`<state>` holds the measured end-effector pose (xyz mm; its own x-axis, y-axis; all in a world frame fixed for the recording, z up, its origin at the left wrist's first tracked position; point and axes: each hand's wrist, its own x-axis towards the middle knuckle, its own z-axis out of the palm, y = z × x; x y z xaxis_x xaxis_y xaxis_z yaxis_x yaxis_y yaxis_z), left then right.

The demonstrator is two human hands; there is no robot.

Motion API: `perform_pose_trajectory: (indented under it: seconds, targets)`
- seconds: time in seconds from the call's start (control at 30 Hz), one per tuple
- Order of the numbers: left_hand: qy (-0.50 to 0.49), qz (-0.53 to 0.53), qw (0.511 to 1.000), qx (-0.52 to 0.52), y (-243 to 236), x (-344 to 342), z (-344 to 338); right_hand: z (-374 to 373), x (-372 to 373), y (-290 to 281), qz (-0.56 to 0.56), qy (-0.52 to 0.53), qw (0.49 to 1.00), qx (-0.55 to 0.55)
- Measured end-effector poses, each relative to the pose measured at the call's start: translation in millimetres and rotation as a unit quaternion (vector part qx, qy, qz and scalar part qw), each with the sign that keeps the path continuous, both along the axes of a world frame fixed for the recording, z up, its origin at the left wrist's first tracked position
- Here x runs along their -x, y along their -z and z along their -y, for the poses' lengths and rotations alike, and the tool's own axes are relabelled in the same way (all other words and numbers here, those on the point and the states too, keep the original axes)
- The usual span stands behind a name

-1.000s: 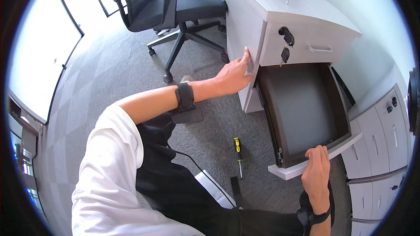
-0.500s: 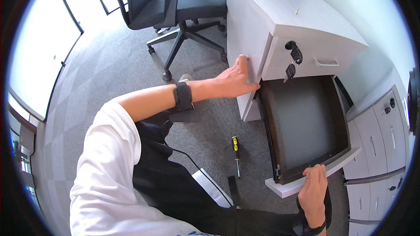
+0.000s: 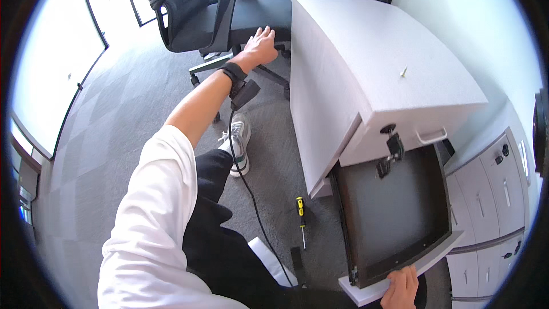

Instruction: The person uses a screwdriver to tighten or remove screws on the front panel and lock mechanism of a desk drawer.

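Note:
My left hand (image 3: 261,46) reaches forward with its fingers stretched out and holds nothing. It is off the cabinet's side and in front of the black office chair (image 3: 260,18); whether it touches the seat I cannot tell. At the lower right, my right hand (image 3: 401,289) curls its fingers over the front panel of a pulled-out drawer (image 3: 394,209), which has nothing in it. This drawer belongs to a pale wooden cabinet (image 3: 329,91). Keys (image 3: 394,146) hang in the lock of the cabinet's upper drawer, and a small screw (image 3: 404,72) stands on its top.
A yellow-and-black screwdriver (image 3: 301,212) lies on the grey carpet left of the drawer. A black cable (image 3: 251,194) runs down from my left wrist. More pale cabinets (image 3: 486,194) line the right side, and several chairs stand behind.
My left hand has let go of the cabinet's side and moved forward and left to the chair. The view has tilted up, so the cabinet sits lower. My right hand stays on the drawer.

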<state>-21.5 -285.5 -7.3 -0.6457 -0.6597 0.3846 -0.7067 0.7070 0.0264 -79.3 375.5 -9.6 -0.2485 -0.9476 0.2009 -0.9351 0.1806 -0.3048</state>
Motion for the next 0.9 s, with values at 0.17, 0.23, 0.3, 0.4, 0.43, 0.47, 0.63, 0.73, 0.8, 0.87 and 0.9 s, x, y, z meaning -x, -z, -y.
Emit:
perform_pose_trajectory:
  seconds: [0.17,0.23,0.3,0.4,0.43,0.47,0.63,0.73,0.8,0.87,0.9]
  targets:
    - [-0.019,0.045,0.995,-0.082,9.4,4.5,26.2,-6.7,-1.3,3.9,-0.015,0.002,1.000,0.014]
    - [0.004,0.041,0.998,-0.050,17.1,5.2,38.3,-8.8,-2.8,8.2,-0.036,-0.004,0.999,0.025]
    - [0.023,0.053,0.997,-0.053,13.5,11.5,41.5,-15.2,-1.9,11.8,-0.050,0.005,0.999,0.007]
    - [0.046,0.054,0.996,-0.053,11.3,26.6,55.1,-19.9,-2.2,12.8,-0.004,0.020,1.000,-0.003]
    - [0.061,0.047,0.996,-0.048,7.4,31.7,62.0,-16.4,-3.7,14.5,-0.051,0.010,0.998,0.032]
    - [0.077,0.040,0.995,-0.043,8.2,35.2,65.8,-15.4,-3.2,13.9,-0.050,0.012,0.998,0.028]
    - [0.075,0.023,0.996,-0.036,24.9,32.2,85.2,-11.7,-2.8,9.9,0.004,0.029,0.999,0.020]
    - [0.046,-0.057,0.997,0.013,39.7,12.0,92.4,-10.1,-3.6,11.0,-0.009,0.027,0.999,0.041]
    - [-0.008,-0.157,0.987,0.031,36.5,-11.1,74.2,-9.6,-4.2,10.7,-0.004,0.035,0.999,0.042]
    - [-0.072,-0.177,0.976,0.109,36.7,-47.9,69.9,-12.0,-4.2,14.9,0.002,0.037,0.998,0.046]
    - [-0.159,-0.183,0.966,0.089,36.2,-62.4,69.0,-14.8,-3.1,19.9,-0.043,0.024,0.997,0.054]
